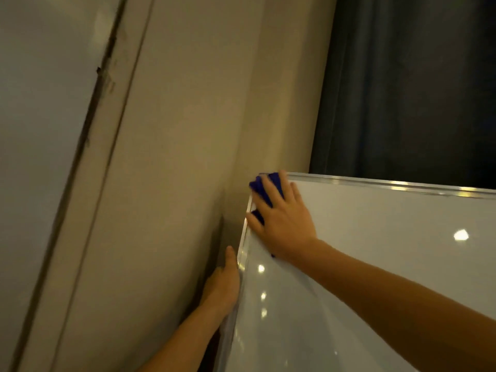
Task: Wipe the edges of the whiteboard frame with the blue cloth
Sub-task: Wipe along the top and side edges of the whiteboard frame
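A whiteboard (pixel 375 251) with a thin silver frame (pixel 375 183) fills the lower right and leans near the wall. My right hand (pixel 281 221) lies flat over the board's top left corner and presses the blue cloth (pixel 271 183) against it; the cloth shows between and above my fingers. My left hand (pixel 224 283) grips the left side of the frame lower down, thumb along the front edge and fingers hidden behind the board.
A beige wall (pixel 174 183) stands right beside the board's left edge. A dark curtain (pixel 402 89) hangs behind the top edge. A pale door or panel with a worn frame (pixel 102 103) runs along the left.
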